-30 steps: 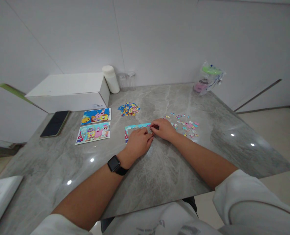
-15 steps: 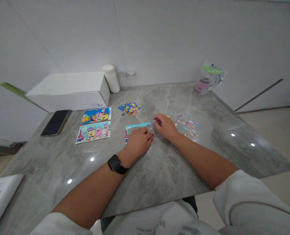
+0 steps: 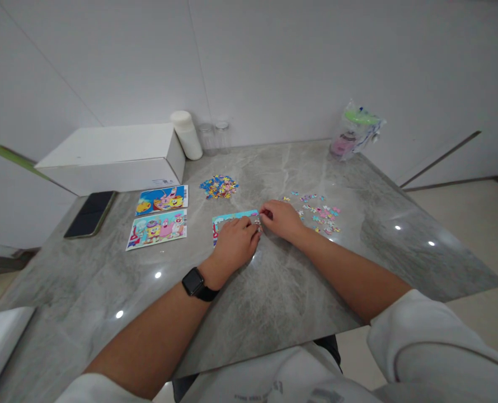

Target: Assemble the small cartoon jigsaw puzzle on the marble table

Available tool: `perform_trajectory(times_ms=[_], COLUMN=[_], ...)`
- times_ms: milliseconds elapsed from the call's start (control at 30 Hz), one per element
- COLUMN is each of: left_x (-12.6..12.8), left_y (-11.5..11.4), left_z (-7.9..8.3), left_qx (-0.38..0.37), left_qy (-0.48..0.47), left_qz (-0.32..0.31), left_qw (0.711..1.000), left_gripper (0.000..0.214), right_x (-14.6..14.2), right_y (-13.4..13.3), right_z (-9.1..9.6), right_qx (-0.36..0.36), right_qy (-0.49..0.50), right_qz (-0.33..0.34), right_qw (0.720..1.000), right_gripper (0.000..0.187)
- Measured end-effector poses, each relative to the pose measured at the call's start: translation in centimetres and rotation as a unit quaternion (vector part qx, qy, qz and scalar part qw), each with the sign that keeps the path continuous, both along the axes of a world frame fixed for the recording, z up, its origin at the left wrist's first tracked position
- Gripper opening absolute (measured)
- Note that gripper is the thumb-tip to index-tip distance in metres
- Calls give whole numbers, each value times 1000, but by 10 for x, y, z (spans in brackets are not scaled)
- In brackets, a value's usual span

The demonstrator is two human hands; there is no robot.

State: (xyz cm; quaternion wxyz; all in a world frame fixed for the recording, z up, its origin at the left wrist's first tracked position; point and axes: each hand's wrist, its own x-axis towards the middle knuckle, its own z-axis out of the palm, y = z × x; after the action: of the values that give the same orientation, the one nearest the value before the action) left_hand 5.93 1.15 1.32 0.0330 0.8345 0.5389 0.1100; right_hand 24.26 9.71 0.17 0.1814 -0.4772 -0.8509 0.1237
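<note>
Head view: the part-built puzzle (image 3: 237,214) lies beneath the left hand (image 3: 236,239), fingers loosely extended. Right hand (image 3: 281,217) at its three o'clock, fingers curled; grip on a piece cannot be confirmed. Advisable: brace assembled border, seat pieces squarely, press gently.

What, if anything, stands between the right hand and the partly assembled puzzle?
Nothing visible stands between the right hand and the far right corner of the partly assembled puzzle, which it is next to. However, the left hand lies over the puzzle's middle, and would probably obstruct that area.
</note>
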Motion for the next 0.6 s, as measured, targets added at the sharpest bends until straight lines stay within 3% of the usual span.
perform_trajectory(times_ms=[300,600], left_x=[0,0], left_y=[-1,-1], left_z=[2,-1], left_qx=[-4,-2], left_qy=[3,9], left_qz=[17,21], left_qw=[1000,1000], left_gripper=[34,37], right_x=[5,6], right_y=[4,5], right_z=[8,10], right_qx=[-11,-61], right_qy=[-41,-29], right_qz=[-36,0], right_qw=[998,998], right_gripper=[13,10])
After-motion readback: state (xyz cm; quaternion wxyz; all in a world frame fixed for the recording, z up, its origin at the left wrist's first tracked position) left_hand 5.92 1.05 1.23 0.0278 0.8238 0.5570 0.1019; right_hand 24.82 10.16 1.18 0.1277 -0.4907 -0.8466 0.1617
